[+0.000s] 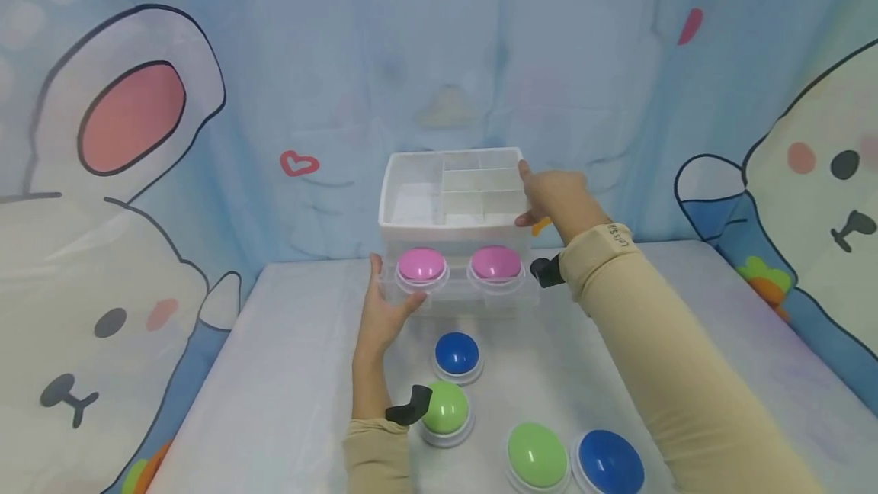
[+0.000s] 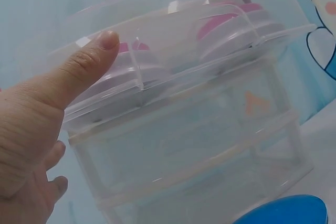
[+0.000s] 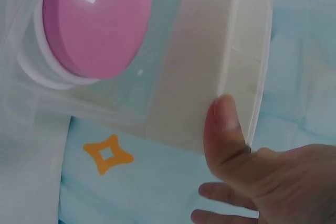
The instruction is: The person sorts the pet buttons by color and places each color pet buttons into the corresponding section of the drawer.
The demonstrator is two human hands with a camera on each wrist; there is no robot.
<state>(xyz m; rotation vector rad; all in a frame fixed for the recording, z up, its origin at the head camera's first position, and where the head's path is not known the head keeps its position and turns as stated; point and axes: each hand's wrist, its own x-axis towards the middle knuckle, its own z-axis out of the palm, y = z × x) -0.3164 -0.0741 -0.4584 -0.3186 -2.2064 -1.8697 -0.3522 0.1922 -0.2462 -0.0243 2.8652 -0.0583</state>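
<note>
A white drawer organizer (image 1: 453, 233) with a divided top tray stands against the backdrop. Its clear pulled-out drawer (image 1: 458, 292) carries two pink-domed push lights (image 1: 421, 265). My left hand (image 1: 384, 319) holds the drawer's left end; in the left wrist view the thumb (image 2: 86, 64) lies over the front, and part of the fingers is hidden. On the organizer's upper right side, my right hand (image 1: 559, 197) grips the body. Its thumb (image 3: 226, 124) presses the front corner in the right wrist view, with fingers along the side.
On the white table (image 1: 302, 372), a small blue dome light (image 1: 457, 353) and a small green one (image 1: 446, 408) stand in front of the organizer. A larger green one (image 1: 538, 454) and a larger blue one (image 1: 610, 462) sit nearer. A cartoon curtain (image 1: 329, 59) hangs behind.
</note>
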